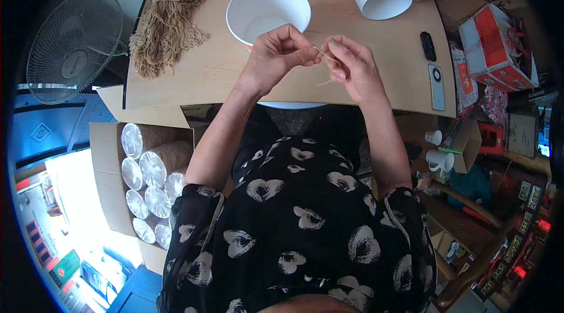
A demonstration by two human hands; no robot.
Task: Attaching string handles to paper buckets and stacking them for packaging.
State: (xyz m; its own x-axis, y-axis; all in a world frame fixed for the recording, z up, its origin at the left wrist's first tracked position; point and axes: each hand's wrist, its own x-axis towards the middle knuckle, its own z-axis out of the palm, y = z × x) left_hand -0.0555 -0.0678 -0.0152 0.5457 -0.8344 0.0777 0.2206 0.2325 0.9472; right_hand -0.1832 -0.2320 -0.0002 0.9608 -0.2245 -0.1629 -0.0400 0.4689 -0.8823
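My left hand (276,57) and my right hand (356,67) are close together above the front of the table. Both pinch a thin tan cord (318,49) between their fingertips. A loose end of it hangs below the right fingers. Whether the cord is knotted is too small to tell. Just beyond my hands stands a wide paper bucket (247,6), white inside, with a bit of orange showing on its outer wall. A thick bundle of tan cords (175,16) lies on the table to the left.
The wooden table (188,86) also bears stacked orange paper buckets (385,1), a black object (427,47) and a silver device (436,86) at right. A fan (75,48) stands left. Below it, a cardboard box (108,178) holds wrapped cup stacks (154,169). White mugs (439,160) are lower right.
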